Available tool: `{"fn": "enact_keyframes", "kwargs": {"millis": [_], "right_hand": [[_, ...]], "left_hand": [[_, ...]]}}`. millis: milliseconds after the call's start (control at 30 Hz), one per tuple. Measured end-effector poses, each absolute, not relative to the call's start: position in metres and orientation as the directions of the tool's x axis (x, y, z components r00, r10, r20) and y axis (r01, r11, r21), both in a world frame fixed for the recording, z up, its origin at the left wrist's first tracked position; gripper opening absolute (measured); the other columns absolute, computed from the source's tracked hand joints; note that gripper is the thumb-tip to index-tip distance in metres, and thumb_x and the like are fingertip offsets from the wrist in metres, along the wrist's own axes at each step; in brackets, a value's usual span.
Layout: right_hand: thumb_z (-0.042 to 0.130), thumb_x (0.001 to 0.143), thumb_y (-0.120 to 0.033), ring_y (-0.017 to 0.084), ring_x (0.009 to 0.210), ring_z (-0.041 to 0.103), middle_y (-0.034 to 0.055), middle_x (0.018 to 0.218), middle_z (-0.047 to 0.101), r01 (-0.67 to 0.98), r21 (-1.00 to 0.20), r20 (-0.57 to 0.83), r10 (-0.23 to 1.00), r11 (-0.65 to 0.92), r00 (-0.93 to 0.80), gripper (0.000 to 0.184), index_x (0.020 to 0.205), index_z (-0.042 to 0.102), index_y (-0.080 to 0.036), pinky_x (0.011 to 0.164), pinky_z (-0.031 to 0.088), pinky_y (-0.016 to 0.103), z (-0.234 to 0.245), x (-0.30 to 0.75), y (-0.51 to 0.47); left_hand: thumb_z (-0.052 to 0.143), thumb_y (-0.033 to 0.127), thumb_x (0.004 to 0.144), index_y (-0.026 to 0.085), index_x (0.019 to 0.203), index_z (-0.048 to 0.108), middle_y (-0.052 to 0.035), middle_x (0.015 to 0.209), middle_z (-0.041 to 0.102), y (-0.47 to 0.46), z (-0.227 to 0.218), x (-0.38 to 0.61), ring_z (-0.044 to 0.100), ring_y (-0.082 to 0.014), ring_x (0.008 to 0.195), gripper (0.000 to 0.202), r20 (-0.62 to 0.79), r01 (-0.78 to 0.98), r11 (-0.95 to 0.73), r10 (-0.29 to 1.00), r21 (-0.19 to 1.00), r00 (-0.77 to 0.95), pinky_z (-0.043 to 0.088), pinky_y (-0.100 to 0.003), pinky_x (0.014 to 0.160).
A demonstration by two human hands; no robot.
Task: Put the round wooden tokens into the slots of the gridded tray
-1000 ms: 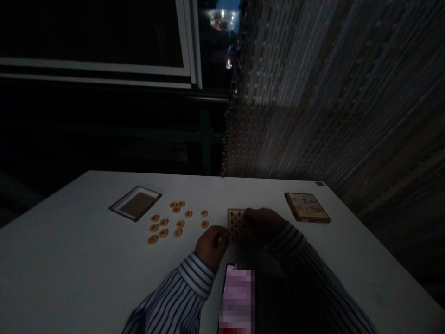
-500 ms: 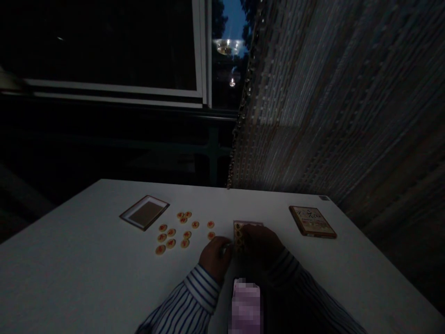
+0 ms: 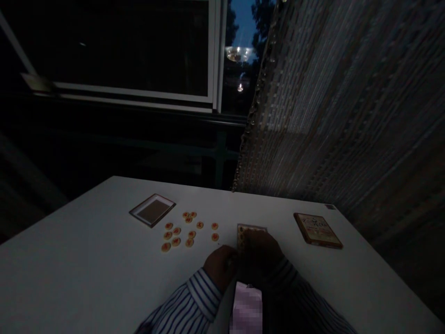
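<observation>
In dim light, my left hand (image 3: pixel 219 269) and my right hand (image 3: pixel 262 253) meet over a small patterned game board (image 3: pixel 247 232) on the white table (image 3: pixel 86 269). The right hand covers most of the board with curled fingers. The left hand's fingers are bent against the board's left edge. What either hand grips is too dark to make out. Several round orange tokens (image 3: pixel 184 230) lie loose just left of the hands. Both sleeves are striped.
A shallow box tray (image 3: pixel 152 209) lies at the back left of the table and a printed box lid (image 3: pixel 317 229) at the back right. A blurred pink object (image 3: pixel 246 308) sits below my hands. Behind are a dark window and a beaded curtain (image 3: pixel 333 106).
The view has swung up and left, so everything sits lower and further right in frame. My right hand has slid over more of the board; the tokens have not moved.
</observation>
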State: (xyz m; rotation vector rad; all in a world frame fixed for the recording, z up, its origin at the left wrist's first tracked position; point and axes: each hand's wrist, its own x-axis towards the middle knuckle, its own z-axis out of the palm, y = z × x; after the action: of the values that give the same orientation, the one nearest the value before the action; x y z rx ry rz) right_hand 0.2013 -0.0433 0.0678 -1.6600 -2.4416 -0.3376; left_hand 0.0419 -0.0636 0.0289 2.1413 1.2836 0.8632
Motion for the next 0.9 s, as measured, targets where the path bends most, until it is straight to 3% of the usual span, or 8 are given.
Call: {"fn": "enact_keyframes", "kwargs": {"millis": [167,400,900], "right_hand": [[0.039,0.079,-0.023,0.016,0.070,0.053,0.0099,0.083,0.061,0.936,0.105,0.279,0.894,0.335,-0.351,0.024,0.092,0.057,-0.015,0.063,0.033,0.026,0.063,0.200,-0.044],[0.040,0.077,-0.023,0.016,0.069,0.052,0.0088,0.079,0.061,0.937,0.095,0.303,0.887,0.337,-0.350,0.021,0.084,0.059,-0.017,0.065,0.033,0.027,0.071,0.193,-0.052],[0.037,0.080,-0.022,0.017,0.079,0.054,0.0090,0.086,0.062,0.921,0.087,0.151,0.909,0.379,-0.389,0.026,0.092,0.059,-0.018,0.069,0.034,0.026,0.078,0.179,-0.050]], "left_hand": [[0.043,0.022,0.075,0.017,0.084,0.060,-0.0054,0.078,0.062,-0.075,0.030,0.033,0.057,-0.0155,0.073,0.020,0.274,0.586,-0.480,0.871,0.653,0.408,0.045,-0.025,0.064],[0.044,0.022,0.075,0.019,0.087,0.059,-0.0050,0.081,0.064,-0.087,0.038,0.014,0.058,-0.0166,0.076,0.020,0.336,0.620,-0.536,0.843,0.573,0.420,0.046,-0.028,0.069],[0.042,0.025,0.078,0.021,0.090,0.059,-0.0050,0.084,0.064,-0.093,0.042,-0.026,0.059,-0.0158,0.078,0.021,0.410,0.651,-0.539,0.839,0.535,0.357,0.047,-0.028,0.070]]}}
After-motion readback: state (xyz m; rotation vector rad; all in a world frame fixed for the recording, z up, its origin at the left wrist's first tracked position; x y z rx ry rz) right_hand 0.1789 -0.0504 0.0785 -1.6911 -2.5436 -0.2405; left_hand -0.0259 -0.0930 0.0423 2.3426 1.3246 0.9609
